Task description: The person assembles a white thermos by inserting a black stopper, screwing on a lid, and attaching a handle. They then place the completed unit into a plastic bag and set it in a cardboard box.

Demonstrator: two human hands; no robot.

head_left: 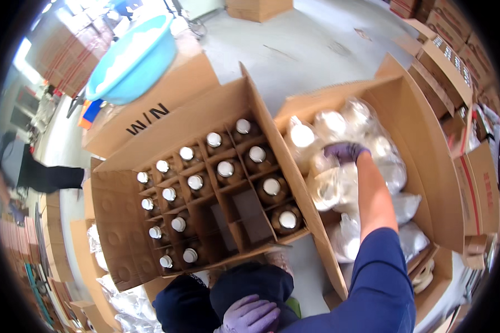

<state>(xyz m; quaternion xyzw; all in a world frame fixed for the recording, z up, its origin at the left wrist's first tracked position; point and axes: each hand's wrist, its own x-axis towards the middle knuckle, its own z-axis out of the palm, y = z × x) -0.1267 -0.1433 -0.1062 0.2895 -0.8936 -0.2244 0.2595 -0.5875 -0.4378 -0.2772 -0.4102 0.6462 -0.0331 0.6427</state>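
My right hand (347, 151), in a purple glove, reaches into the open cardboard box (433, 183) on the right. Its fingers curl over a plastic-wrapped white item (323, 166); the fingertips are partly hidden. Several similar bagged items lie packed around it. In its own purple glove, my left hand (250, 313) lies flat on my dark-clothed leg, fingers stretched and holding nothing. A divided carton (250, 89) stands open in front of me. White-capped bottles (225, 168) stand upright in most of its cells, while two cells (210, 216) near the middle front hold no bottle.
A light-blue basin (133, 61) with white contents rests on a cardboard box beyond the divided carton. More bagged items (130, 302) lie at lower left. Stacked cartons (450, 61) line the right side. At far left, another person's dark sleeve (55, 178) reaches toward the carton.
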